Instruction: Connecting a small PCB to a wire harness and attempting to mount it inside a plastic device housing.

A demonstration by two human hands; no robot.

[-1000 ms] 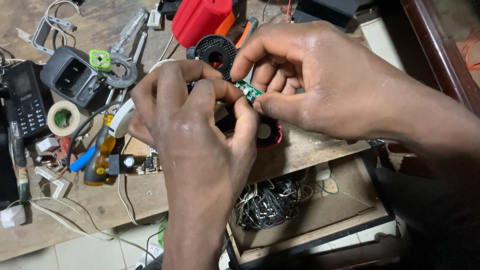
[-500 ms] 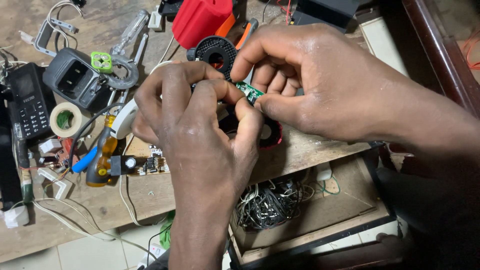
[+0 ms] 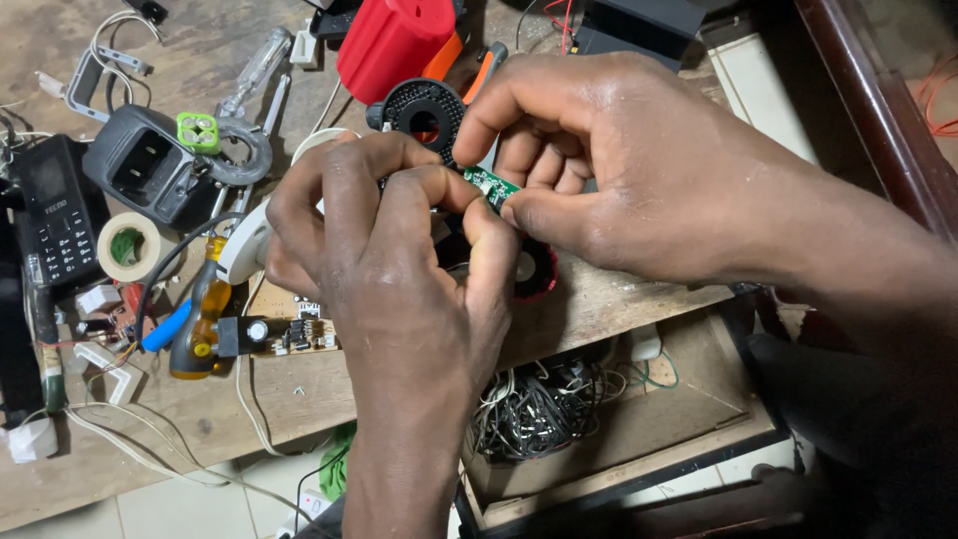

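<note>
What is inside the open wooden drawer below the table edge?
The drawer holds a tangle of wires, black and white. The left hand covers its left part, so more cannot be seen.

Head view, close above workbench [image 3: 619, 299]
</note>
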